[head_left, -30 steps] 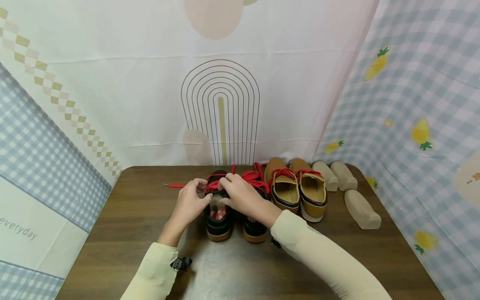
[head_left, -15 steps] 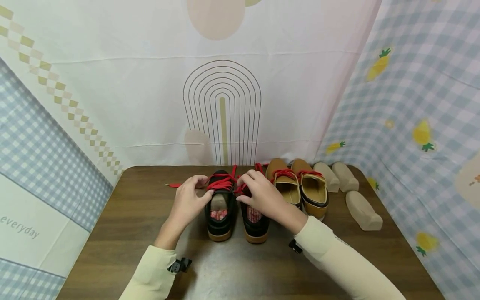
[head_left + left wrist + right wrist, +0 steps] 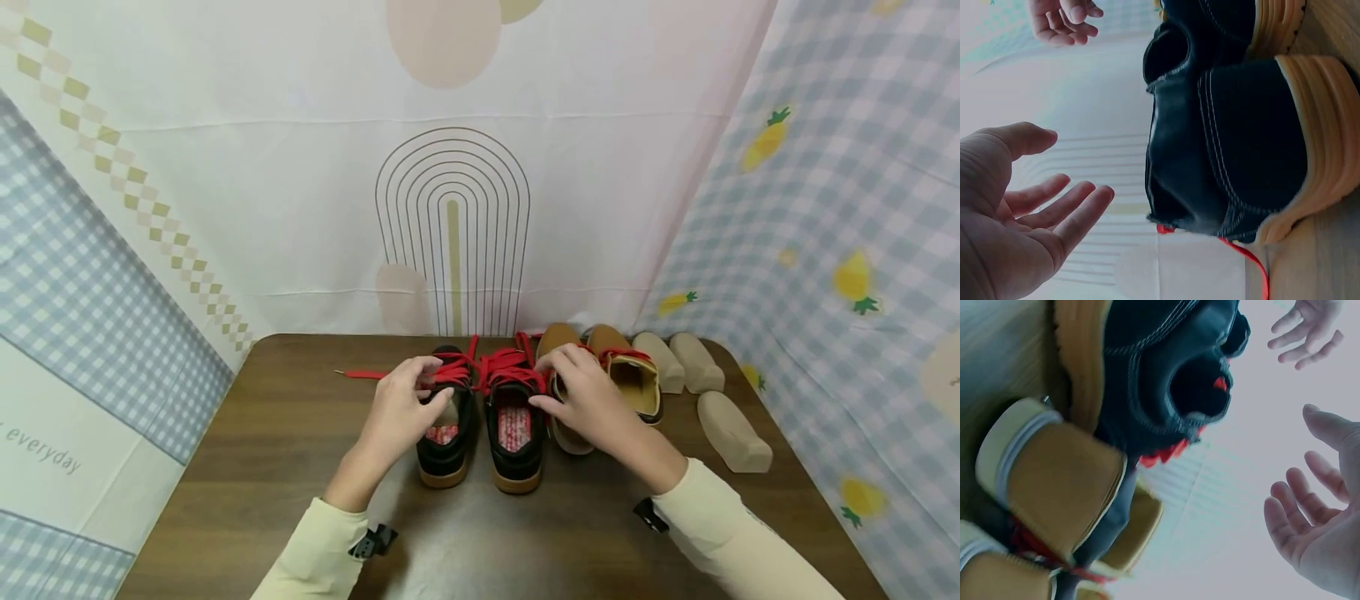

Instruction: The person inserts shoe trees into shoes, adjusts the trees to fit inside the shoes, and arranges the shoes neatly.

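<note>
Two black shoes with red laces and tan soles stand side by side on the table. My left hand (image 3: 399,408) hovers over the left side of the left black shoe (image 3: 442,458), its fingers loosely bent and holding nothing. A beige foot-shaped insert (image 3: 450,415) shows inside that shoe, partly behind the thumb. The right black shoe (image 3: 516,468) has its red-patterned insole in plain sight. To the right of it, my right hand (image 3: 588,398) hangs relaxed above the left tan shoe (image 3: 573,437), covering much of it. In the right wrist view the right fingers (image 3: 1297,506) hold nothing.
Another tan shoe (image 3: 636,387) with red laces stands at the right. Beyond it lie several beige foot-shaped inserts (image 3: 735,433). A red lace end (image 3: 363,375) trails left on the wooden table (image 3: 300,450). Fabric backdrops (image 3: 315,208) rise behind and beside the table.
My right hand has moved right, from over the left black shoe across the right one to the tan shoes, uncovering both black shoes. My left hand stays near the left black shoe.
</note>
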The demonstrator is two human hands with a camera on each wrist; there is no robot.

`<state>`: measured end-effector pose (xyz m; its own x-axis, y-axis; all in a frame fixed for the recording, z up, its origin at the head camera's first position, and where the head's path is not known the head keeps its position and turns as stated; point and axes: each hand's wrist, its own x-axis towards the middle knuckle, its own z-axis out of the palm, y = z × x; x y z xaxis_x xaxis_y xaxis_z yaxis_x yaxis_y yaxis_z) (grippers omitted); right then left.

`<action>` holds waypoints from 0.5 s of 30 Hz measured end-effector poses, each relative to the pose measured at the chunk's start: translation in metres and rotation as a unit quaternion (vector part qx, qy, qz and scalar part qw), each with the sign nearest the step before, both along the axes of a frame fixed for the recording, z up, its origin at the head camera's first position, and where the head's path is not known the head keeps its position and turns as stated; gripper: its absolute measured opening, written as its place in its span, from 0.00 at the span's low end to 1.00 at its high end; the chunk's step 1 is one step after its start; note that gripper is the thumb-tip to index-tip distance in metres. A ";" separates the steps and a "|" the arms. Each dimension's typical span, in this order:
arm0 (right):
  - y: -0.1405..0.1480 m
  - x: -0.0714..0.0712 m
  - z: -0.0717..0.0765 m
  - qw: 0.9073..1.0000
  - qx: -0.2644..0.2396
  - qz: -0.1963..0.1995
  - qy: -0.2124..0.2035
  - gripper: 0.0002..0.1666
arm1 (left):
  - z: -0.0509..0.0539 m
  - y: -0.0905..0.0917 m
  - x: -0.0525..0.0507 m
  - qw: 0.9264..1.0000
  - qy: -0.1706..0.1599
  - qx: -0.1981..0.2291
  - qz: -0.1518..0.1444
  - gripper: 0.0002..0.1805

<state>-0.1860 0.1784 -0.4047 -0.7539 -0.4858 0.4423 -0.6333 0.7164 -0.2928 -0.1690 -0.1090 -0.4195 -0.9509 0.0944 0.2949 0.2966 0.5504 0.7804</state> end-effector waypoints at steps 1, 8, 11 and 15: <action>0.005 0.000 -0.001 1.000 -0.005 -0.001 0.006 0.26 | 0.000 0.003 0.001 1.000 -0.001 0.002 -0.004 0.21; 0.038 0.006 -0.008 1.000 -0.012 -0.016 0.024 0.29 | -0.002 0.020 0.002 1.000 -0.002 -0.008 -0.027 0.21; 0.051 0.009 -0.011 0.999 -0.021 -0.022 0.018 0.29 | -0.003 0.027 0.001 0.999 -0.003 -0.015 -0.033 0.21; 0.065 0.011 -0.017 0.999 -0.041 -0.019 0.025 0.32 | -0.007 0.036 -0.003 0.999 -0.017 -0.023 -0.040 0.21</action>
